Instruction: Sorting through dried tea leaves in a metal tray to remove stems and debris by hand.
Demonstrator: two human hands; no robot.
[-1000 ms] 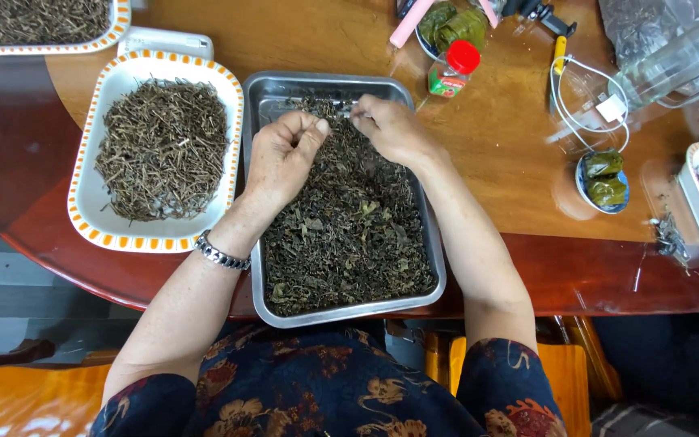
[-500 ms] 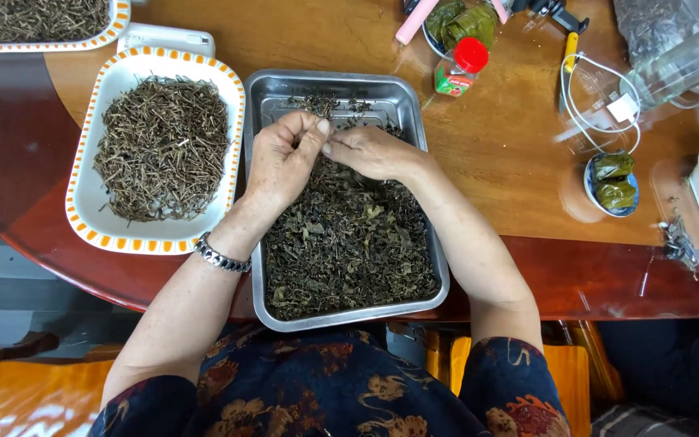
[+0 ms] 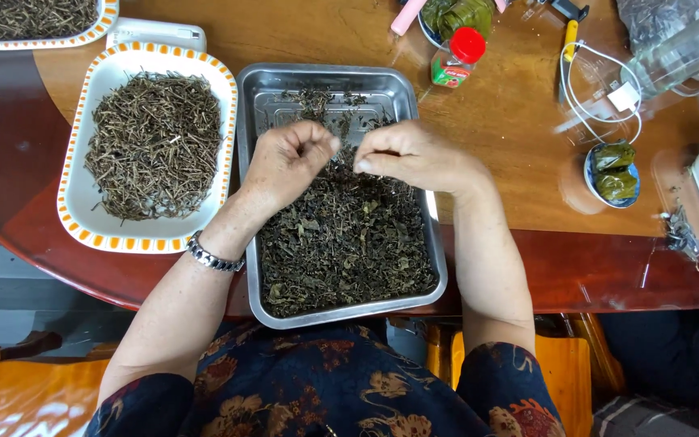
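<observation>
Dried leaves (image 3: pixel 341 243): a dark, loose heap filling the near two thirds of the steel tray, thinning to scattered bits at the far end; both hands hover over the middle of it.
Bench (image 3: pixel 495 137): round wooden top with a dark red rim; its near edge curves just under the tray's near end, which juts slightly past it toward the person's lap.
Steel tray (image 3: pixel 426 81): rectangular, shallow, raised walls on all sides; bare metal shows at the far end and in the far right corner.
Oval dish (image 3: pixel 82 218): white with an orange-patterned rim, just beside the tray's left wall, piled with dry brown stems (image 3: pixel 155 142); it closes off the left side.
Open room: a bare stretch of bench lies right of the tray, up to the small bowl; the far side is crowded.
Left hand (image 3: pixel 285 162): curled above the leaves, fingers bunched together against the thumb; whether anything is pinched in them I cannot tell. A metal watch band (image 3: pixel 213 252) circles the wrist.
Right hand (image 3: pixel 414 154): beside the left, tips near but apart; fingers drawn together at the thumb, contents not visible.
Red-capped bottle (image 3: pixel 456 57): lies tilted beyond the tray's far right corner.
Small bowl (image 3: pixel 612 170): to the right, holding green wrapped parcels, well apart from the hands.
White cord (image 3: pixel 600 89): looped beyond the bowl.
</observation>
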